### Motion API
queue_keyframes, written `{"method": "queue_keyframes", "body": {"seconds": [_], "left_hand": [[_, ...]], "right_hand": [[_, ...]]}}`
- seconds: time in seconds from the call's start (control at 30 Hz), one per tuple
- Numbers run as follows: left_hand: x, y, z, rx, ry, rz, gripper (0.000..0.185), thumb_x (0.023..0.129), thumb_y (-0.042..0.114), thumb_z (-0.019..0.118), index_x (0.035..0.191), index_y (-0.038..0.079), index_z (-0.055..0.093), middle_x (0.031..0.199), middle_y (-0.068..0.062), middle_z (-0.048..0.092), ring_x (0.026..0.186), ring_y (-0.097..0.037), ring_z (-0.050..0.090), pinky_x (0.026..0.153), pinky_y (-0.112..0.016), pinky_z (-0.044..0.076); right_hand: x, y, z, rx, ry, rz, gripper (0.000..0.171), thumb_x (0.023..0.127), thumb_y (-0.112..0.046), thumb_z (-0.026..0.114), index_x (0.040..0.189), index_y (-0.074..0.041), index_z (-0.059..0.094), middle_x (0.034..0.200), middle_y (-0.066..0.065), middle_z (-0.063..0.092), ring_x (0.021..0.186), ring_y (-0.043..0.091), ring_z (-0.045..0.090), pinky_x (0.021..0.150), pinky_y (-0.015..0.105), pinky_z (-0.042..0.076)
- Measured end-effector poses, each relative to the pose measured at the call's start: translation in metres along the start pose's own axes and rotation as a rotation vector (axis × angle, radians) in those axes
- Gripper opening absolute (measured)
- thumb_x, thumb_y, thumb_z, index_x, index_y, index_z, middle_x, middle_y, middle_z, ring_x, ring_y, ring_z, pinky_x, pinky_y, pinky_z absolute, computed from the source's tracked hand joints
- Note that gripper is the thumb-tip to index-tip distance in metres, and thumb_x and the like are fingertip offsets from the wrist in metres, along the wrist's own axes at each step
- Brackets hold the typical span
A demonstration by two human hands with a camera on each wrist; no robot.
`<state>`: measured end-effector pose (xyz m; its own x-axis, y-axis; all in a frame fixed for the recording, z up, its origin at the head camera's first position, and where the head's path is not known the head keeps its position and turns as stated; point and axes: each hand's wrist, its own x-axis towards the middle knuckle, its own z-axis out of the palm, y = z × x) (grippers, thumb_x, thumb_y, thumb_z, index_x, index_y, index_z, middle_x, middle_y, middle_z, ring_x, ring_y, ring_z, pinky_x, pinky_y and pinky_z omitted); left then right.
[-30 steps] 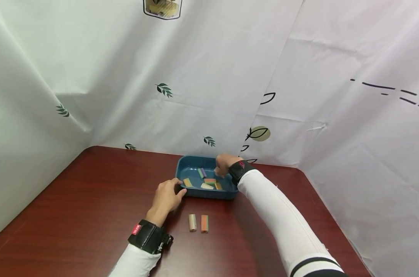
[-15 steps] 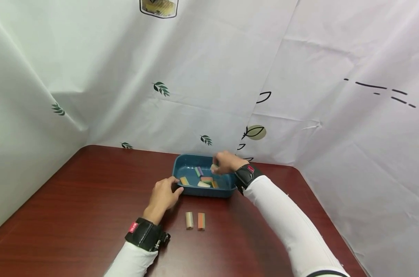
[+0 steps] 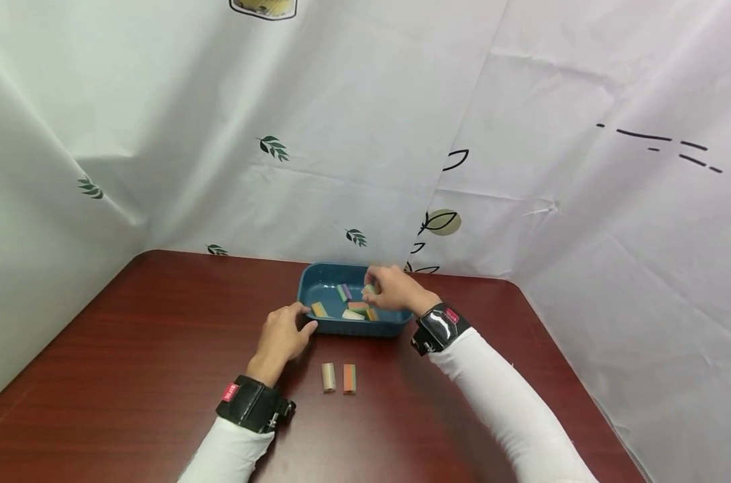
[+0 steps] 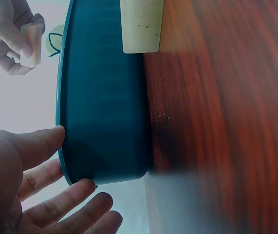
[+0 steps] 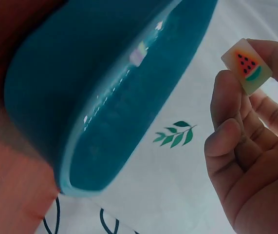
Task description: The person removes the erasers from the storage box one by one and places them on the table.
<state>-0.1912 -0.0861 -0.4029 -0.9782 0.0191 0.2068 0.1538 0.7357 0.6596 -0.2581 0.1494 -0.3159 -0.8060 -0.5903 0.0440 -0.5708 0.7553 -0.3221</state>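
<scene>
So compared to a second ago, the right hand (image 3: 392, 290) has lifted off the tray floor and drifted a bit left over the tray (image 3: 317, 278), now pinching a small eraser (image 5: 246, 66) between thumb and fingertips; the wrist view shows a watermelon slice printed on its end. The left hand (image 3: 283, 335) hasn't really budged, fingers fairly straight and resting against the tray's near-left corner, holding nothing. The two erasers (image 3: 339, 378) on the table (image 3: 130, 349) sit side by side just near of the tray, same as before. The tray sits close to the far edge, right up near the curtain (image 3: 341, 134), so not much room behind it; loads of open wood to the left and near side, less on the right where the table edge comes in. Four or five more erasers (image 3: 349, 307) lie loose in the tray, but the right hand covers the right part, so I can't count them properly. Left wrist view is blurry on the wood.
</scene>
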Motion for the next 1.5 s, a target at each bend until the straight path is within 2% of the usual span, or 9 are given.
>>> {"method": "queue_keyframes", "body": {"seconds": [0.2, 0.33, 0.63, 1.0, 1.23, 1.5], "left_hand": [[0.001, -0.001, 0.0, 0.008, 0.004, -0.002, 0.034, 0.09, 0.02, 0.071, 0.119, 0.005, 0.065, 0.117, -0.02, 0.063, 0.111, -0.041, 0.056, 0.09, -0.055, 0.047], [0.002, 0.0, -0.001, 0.013, -0.012, -0.014, 0.036, 0.09, 0.022, 0.07, 0.121, 0.005, 0.064, 0.118, -0.02, 0.062, 0.112, -0.041, 0.056, 0.091, -0.055, 0.046], [0.004, 0.001, 0.001, 0.023, -0.039, -0.026, 0.038, 0.092, 0.025, 0.069, 0.124, 0.006, 0.063, 0.121, -0.019, 0.061, 0.114, -0.04, 0.055, 0.092, -0.055, 0.046], [0.004, 0.0, 0.001, 0.02, -0.034, -0.026, 0.037, 0.091, 0.025, 0.069, 0.123, 0.006, 0.064, 0.121, -0.019, 0.061, 0.115, -0.04, 0.054, 0.093, -0.054, 0.046], [0.005, 0.001, 0.001, 0.021, -0.045, -0.033, 0.038, 0.092, 0.025, 0.069, 0.124, 0.006, 0.063, 0.123, -0.019, 0.06, 0.117, -0.04, 0.053, 0.095, -0.055, 0.045], [0.006, 0.002, 0.001, 0.025, -0.049, -0.039, 0.037, 0.092, 0.024, 0.069, 0.123, 0.006, 0.063, 0.123, -0.02, 0.06, 0.117, -0.04, 0.053, 0.094, -0.055, 0.045]], "right_hand": [[-0.013, -0.002, 0.011, 0.044, 0.058, 0.003, 0.02, 0.093, -0.02, 0.067, 0.105, -0.005, 0.06, 0.061, -0.004, 0.053, 0.051, 0.01, 0.047, 0.052, 0.025, 0.04], [-0.021, -0.004, 0.019, 0.104, 0.089, 0.021, 0.019, 0.094, -0.019, 0.066, 0.105, -0.005, 0.059, 0.064, -0.006, 0.056, 0.054, 0.008, 0.051, 0.055, 0.026, 0.044], [-0.043, -0.009, 0.04, 0.231, 0.111, 0.075, 0.016, 0.093, -0.018, 0.066, 0.102, -0.007, 0.059, 0.063, -0.008, 0.058, 0.054, 0.009, 0.054, 0.056, 0.027, 0.045], [-0.056, -0.007, 0.063, 0.301, 0.075, 0.076, 0.009, 0.091, -0.015, 0.067, 0.092, -0.011, 0.058, 0.062, -0.005, 0.056, 0.053, 0.009, 0.051, 0.051, 0.025, 0.041], [-0.062, -0.005, 0.075, 0.32, -0.011, 0.103, 0.007, 0.093, -0.015, 0.064, 0.093, -0.01, 0.059, 0.066, -0.004, 0.054, 0.055, 0.009, 0.048, 0.052, 0.026, 0.042], [-0.062, -0.005, 0.079, 0.316, -0.052, 0.117, 0.009, 0.093, -0.016, 0.066, 0.088, -0.011, 0.06, 0.068, -0.004, 0.054, 0.058, 0.009, 0.049, 0.056, 0.027, 0.043]]}}
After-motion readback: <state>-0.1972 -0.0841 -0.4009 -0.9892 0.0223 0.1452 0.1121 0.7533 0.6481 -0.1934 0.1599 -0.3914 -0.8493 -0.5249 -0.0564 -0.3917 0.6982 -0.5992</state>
